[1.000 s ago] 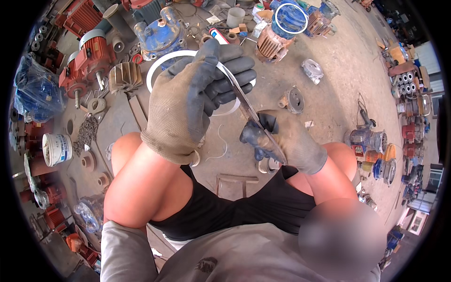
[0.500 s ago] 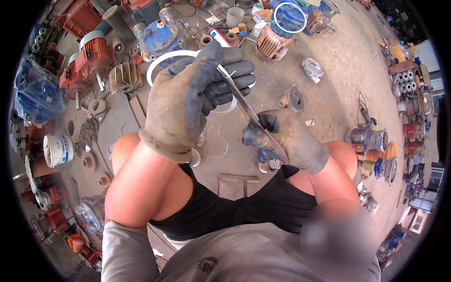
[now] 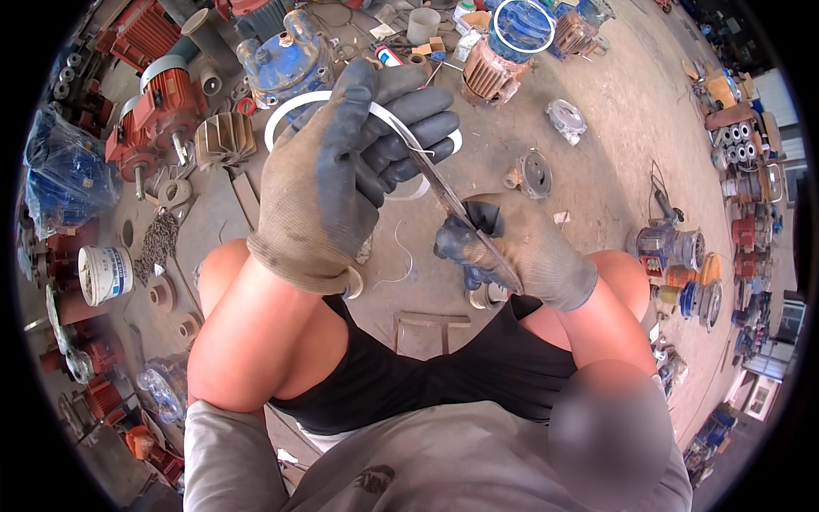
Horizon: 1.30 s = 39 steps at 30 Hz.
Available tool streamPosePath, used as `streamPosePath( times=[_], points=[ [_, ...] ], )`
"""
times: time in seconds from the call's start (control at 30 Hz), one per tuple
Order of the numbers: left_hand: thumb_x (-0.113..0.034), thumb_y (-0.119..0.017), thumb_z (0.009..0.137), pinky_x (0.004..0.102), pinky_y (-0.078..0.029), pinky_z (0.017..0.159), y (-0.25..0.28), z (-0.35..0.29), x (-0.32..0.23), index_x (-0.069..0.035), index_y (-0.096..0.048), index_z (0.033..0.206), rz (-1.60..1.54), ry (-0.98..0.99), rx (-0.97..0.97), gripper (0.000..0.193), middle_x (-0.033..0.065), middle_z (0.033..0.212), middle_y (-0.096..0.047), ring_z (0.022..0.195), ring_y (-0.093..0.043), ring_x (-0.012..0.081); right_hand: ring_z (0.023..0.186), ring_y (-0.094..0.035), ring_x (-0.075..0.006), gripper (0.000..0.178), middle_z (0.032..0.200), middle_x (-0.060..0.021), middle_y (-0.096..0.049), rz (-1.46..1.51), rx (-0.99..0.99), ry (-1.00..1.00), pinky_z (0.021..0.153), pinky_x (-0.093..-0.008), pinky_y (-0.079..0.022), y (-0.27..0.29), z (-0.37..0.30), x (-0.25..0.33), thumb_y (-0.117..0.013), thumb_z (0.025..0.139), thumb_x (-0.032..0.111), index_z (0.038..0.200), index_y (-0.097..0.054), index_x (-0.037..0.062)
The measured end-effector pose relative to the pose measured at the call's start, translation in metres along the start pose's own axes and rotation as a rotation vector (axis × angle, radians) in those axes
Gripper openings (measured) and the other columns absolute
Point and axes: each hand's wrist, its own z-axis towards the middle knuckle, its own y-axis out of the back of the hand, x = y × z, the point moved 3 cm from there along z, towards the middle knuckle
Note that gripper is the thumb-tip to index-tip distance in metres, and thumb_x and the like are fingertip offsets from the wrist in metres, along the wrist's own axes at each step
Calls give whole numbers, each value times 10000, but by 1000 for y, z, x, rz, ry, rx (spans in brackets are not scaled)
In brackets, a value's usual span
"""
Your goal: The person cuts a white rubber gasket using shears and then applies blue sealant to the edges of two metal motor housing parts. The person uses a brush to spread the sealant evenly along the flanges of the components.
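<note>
white and thin, a flat ring [image 3: 290,103] is held up above the floor [image 3: 610,192], in front of the person's knees. the left hand [image 3: 328,171], in a tan glove with dark grey coating, grasps it between the thumb and the long, loosely spread fingers, so that part of its loop is hidden behind the glove. the right hand [image 3: 520,243], gloved alike, is closed around a long, narrow dark metal blade [image 3: 440,183], which slants up and left until its far end touches the ring beside the left fingers; a fine white sliver curls there. a thin white strand [image 3: 410,256] lies on the floor below, near a low metal frame [image 3: 433,321]. beyond the left hand stand a blue casing [image 3: 286,64], a red motor [image 3: 171,102] and a finned wheel [image 3: 225,138]. farther off, a second white ring [image 3: 497,32] rests on a blue part above a rusty ribbed motor [image 3: 490,78]. a white bucket [image 3: 106,275] stands at far left.
</note>
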Motion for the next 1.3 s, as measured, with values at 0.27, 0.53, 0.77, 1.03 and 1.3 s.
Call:
streamPosePath(
  times=[0.27,0.53,0.77,1.03,1.3],
  points=[
    [-373,-447,1171,562,-560,1080,-1,1,-7,63,-486,1542,89,-7,4,573,287,1463,-628,1290,-676,433,644,-679,-121,611,751,-75,-687,-197,-21,-4,594,-312,-538,2,1,8,-787,974,555,961,-734,-54],
    [-385,-460,1167,550,-534,1120,9,5,-10,70,-433,1576,26,-70,2,613,278,1499,-604,1334,-650,427,666,-678,-145,529,768,-78,-722,-76,104,-124,635,-345,-544,-5,-2,2,-778,979,525,1002,-758,-3],
    [-320,-426,1179,483,-481,1190,43,16,-25,46,-440,1573,515,-337,-157,538,244,1564,-560,1448,-569,369,839,-710,-178,515,882,-112,-749,438,-19,26,785,-344,-559,6,-4,-6,-850,925,483,1132,-753,21],
    [-306,-473,1175,470,-466,1217,74,32,-82,65,-515,1519,-7,-416,-328,508,230,1532,-607,1450,-572,351,849,-703,-289,508,865,-123,-698,-445,-126,-76,816,-432,-565,8,23,-64,-758,1004,505,1192,-728,34],
    [-364,-464,1174,452,-465,1204,86,25,-80,47,-539,1524,80,-338,-321,545,204,1574,-579,1447,-575,344,696,-687,-200,506,809,-48,-688,1103,-1022,-642,592,-387,-511,-81,-43,-354,-667,1059,552,1108,-715,50]
  ],
)
